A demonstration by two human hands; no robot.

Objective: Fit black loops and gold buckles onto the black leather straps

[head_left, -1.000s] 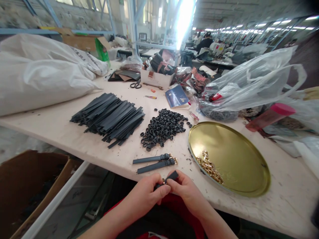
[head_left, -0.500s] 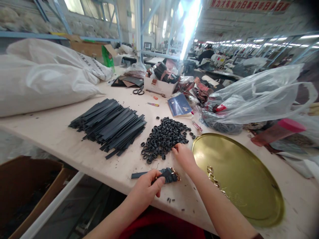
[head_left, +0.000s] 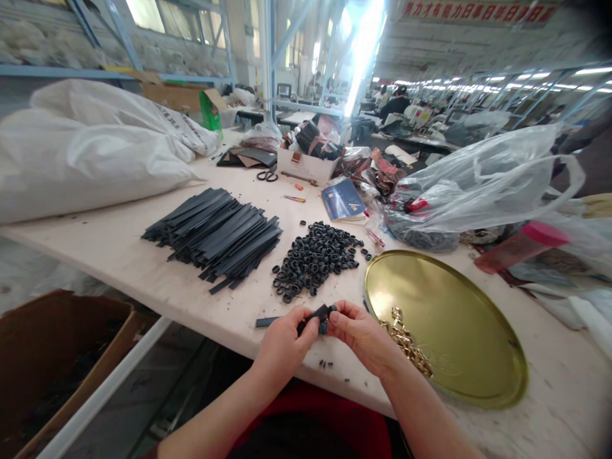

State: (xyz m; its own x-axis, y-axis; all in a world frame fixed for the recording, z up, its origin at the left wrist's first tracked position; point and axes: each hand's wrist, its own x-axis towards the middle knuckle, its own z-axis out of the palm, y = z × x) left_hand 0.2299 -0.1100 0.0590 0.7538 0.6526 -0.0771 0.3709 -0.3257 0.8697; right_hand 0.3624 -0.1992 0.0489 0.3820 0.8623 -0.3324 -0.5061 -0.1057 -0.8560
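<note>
My left hand [head_left: 285,339] is closed on a short black strap [head_left: 317,313] near the table's front edge. Fingertips of my right hand [head_left: 362,333] pinch a small black loop [head_left: 333,309] at the strap's right end; whether the strap passes through it I cannot tell. Another dark strap [head_left: 266,322] sticks out to the left from beneath my left hand, the rest of it covered. Just beyond my hands lies a heap of black loops [head_left: 319,258], and left of it a pile of flat black strips [head_left: 217,236].
To the right, a round gold tray [head_left: 459,312] carries gold metal buckles [head_left: 406,344]. Behind are a blue booklet [head_left: 343,199], scissors [head_left: 266,176] and a clear plastic bag [head_left: 478,185]. A white sack [head_left: 95,153] fills the back left; a cardboard box [head_left: 62,312] stands below the table.
My right hand has come back from the heap's edge to the strap with a loop in its fingers. My left hand still grips the strap. The view has shifted slightly.
</note>
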